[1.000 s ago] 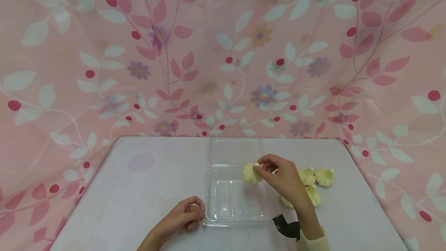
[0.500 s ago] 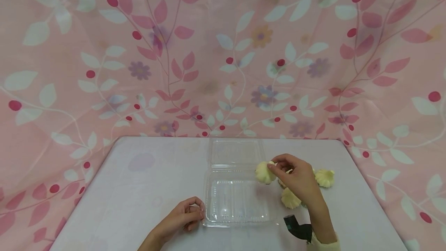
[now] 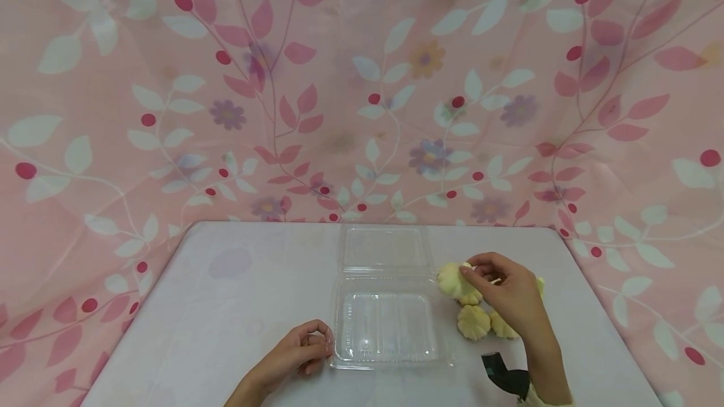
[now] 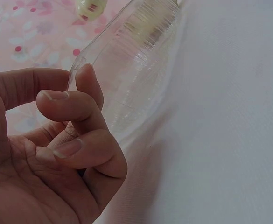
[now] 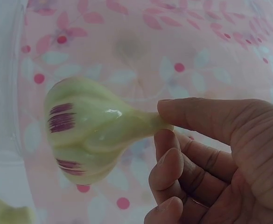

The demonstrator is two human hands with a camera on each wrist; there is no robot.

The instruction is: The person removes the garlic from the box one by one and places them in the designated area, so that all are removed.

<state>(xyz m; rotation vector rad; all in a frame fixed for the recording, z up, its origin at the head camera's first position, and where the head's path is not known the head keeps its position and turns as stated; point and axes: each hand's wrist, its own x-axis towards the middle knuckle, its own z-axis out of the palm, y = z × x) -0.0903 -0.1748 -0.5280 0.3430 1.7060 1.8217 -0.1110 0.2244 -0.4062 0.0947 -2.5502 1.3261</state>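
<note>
In the right wrist view, my right hand [image 5: 197,158] pinches a pale garlic bulb [image 5: 80,133] with purple streaks by its stem, between thumb and index finger. From the head view, this same bulb [image 3: 450,279] hangs above the table, just right of a clear hinged plastic container [image 3: 384,325]. My left hand [image 3: 296,350] is at the container's near left corner. Its thumb and index finger pinch the rim [image 4: 75,70] in the left wrist view, while the other fingers curl loosely. Several more garlic bulbs [image 3: 474,323] lie under and beside the right hand, partly hidden by it.
The container's lid [image 3: 384,249] lies folded back toward the far edge of the white table [image 3: 237,294]. A black curved wrist mount [image 3: 503,375] sits on the right forearm. Behind the table hangs a pink floral cloth [image 3: 339,112].
My right hand has moved right with the garlic bulb, from above the container to beside it, near the other bulbs. The left hand stays at the rim.
</note>
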